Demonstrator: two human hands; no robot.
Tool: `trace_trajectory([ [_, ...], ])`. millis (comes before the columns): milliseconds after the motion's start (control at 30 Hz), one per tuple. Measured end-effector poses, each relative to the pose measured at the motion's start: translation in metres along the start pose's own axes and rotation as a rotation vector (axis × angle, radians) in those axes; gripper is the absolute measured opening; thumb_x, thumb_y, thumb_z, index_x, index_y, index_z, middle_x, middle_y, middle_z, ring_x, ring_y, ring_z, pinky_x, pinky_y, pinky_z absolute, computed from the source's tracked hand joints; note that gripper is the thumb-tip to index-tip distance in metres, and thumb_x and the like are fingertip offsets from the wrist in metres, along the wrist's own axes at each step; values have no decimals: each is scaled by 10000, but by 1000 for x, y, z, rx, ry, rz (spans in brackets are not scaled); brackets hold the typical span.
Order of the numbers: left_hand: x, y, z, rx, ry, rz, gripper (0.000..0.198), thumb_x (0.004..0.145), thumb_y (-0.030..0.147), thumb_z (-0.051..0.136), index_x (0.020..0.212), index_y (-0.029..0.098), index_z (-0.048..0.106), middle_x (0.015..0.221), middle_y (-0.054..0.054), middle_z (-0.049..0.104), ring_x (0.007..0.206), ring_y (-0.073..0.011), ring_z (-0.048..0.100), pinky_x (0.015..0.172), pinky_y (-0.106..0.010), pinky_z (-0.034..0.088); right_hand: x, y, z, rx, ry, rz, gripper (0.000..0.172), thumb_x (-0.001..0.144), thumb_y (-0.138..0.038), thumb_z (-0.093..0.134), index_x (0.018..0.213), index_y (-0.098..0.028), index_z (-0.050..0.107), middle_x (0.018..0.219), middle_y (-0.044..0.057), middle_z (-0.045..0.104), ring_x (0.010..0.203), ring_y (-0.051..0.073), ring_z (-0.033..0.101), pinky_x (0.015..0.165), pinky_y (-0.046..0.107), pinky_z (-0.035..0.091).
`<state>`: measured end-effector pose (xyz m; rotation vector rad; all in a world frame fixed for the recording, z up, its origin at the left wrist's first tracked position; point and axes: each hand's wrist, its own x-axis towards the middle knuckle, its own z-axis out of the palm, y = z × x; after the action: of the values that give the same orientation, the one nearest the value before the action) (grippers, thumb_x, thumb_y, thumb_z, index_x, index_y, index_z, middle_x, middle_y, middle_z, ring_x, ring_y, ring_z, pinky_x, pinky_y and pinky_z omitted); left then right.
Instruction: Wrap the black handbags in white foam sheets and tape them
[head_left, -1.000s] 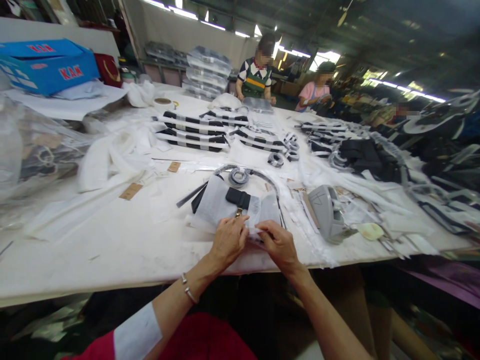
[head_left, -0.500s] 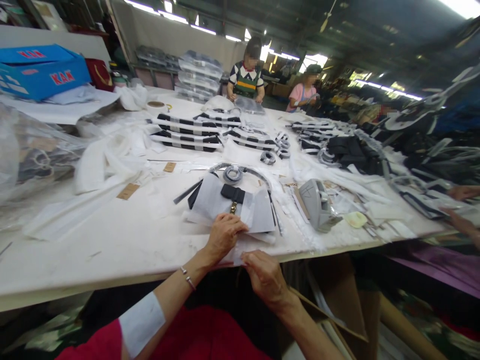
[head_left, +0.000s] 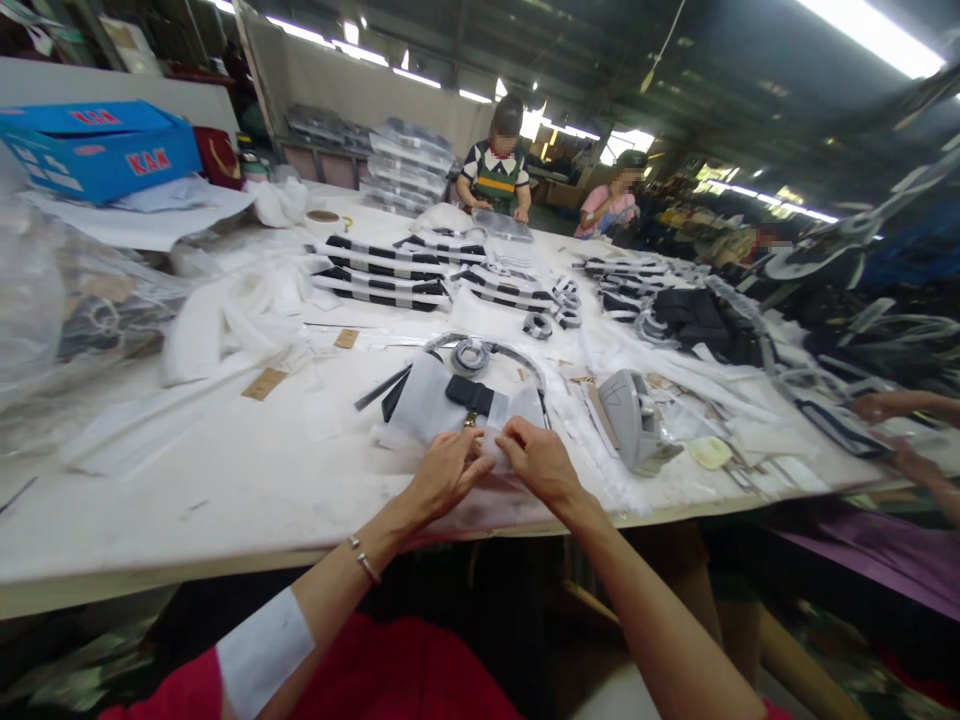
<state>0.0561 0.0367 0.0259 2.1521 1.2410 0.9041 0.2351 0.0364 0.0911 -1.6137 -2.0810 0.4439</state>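
A small black bag wrapped in white tissue paper (head_left: 431, 405) lies near the front edge of the white table (head_left: 247, 470), its black flap and gold clasp (head_left: 471, 397) showing. My left hand (head_left: 444, 472) and my right hand (head_left: 538, 462) meet just below the clasp, fingers pinched on the tissue paper at the bag's near edge. A coiled grey strap (head_left: 471, 355) rests at the bag's far side.
A grey moulded form (head_left: 631, 418) sits right of the bag. Black-and-white striped pieces (head_left: 386, 270), strap coils and black bags cover the far table. A blue box (head_left: 105, 145) stands far left. Two people work at the far end; another person's hands (head_left: 892, 408) show at the right.
My right hand dropped below the table edge half a second ago and has come back up to the tissue beside my left hand. The view shifted slightly.
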Motion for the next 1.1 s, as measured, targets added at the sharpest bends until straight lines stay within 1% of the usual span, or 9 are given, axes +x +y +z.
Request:
trace_trajectory([
  [100, 5, 8, 4, 32, 47, -89, 454, 840, 305, 682, 1242, 177, 516, 955, -26, 724, 976, -228, 668, 939, -385, 440, 17, 7, 2, -30, -54, 60, 145, 854, -268, 601, 717, -218, 605, 625, -28, 606, 611, 134, 543, 615, 239, 337],
  [233, 13, 16, 13, 135, 100, -167, 397, 876, 212, 640, 1243, 175, 493, 842, 10, 715, 912, -218, 682, 883, -379, 437, 25, 20, 11, 14, -74, 95, 152, 838, -291, 614, 706, -217, 631, 619, -27, 618, 604, 130, 542, 613, 239, 340],
  [533, 20, 22, 22, 379, 143, -144, 392, 902, 197, 606, 1267, 145, 474, 965, -62, 710, 914, -225, 671, 813, -371, 431, 23, 52, 41, 171, -16, 216, 162, 786, -339, 640, 685, -213, 650, 620, -21, 624, 611, 139, 547, 609, 244, 367],
  [667, 20, 15, 28, 434, 207, -68, 360, 893, 159, 600, 1239, 155, 500, 949, -55, 699, 900, -225, 660, 790, -376, 434, 25, 53, 43, 184, -11, 252, 147, 772, -331, 653, 684, -214, 645, 616, -30, 611, 603, 134, 539, 599, 242, 357],
  [800, 15, 6, 26, 459, 250, 110, 150, 921, 164, 570, 1066, 199, 582, 960, -46, 687, 896, -209, 644, 777, -358, 444, 27, 53, 42, 162, -21, 280, 150, 763, -324, 679, 674, -211, 635, 596, -40, 591, 581, 126, 521, 584, 244, 336],
  [867, 9, 5, 22, 484, 272, 259, 108, 941, 159, 536, 1017, 200, 601, 1035, -63, 682, 976, -208, 632, 834, -355, 448, 28, 53, 42, 159, -28, 282, 145, 759, -317, 683, 677, -208, 635, 599, -38, 592, 586, 125, 520, 584, 243, 329],
  [967, -4, 8, 18, 532, 261, 439, 169, 950, 134, 507, 1070, 197, 608, 1174, -70, 662, 1166, -222, 570, 994, -377, 400, 29, 55, 43, 166, -28, 271, 140, 763, -318, 677, 690, -205, 640, 607, -33, 598, 596, 125, 523, 591, 239, 329],
  [1033, -11, 12, 18, 572, 203, 439, 215, 944, 166, 538, 1153, 186, 588, 1178, -70, 665, 1157, -228, 571, 1018, -396, 382, 29, 56, 44, 160, -27, 270, 149, 767, -325, 671, 687, -203, 638, 608, -32, 602, 594, 124, 524, 593, 238, 331],
  [1100, -16, 16, 20, 604, 140, 375, 310, 929, 210, 583, 1234, 165, 547, 1176, -77, 667, 1097, -232, 592, 988, -408, 395, 30, 57, 44, 153, -29, 280, 150, 761, -328, 674, 684, -203, 639, 609, -32, 606, 596, 124, 529, 596, 238, 334],
])
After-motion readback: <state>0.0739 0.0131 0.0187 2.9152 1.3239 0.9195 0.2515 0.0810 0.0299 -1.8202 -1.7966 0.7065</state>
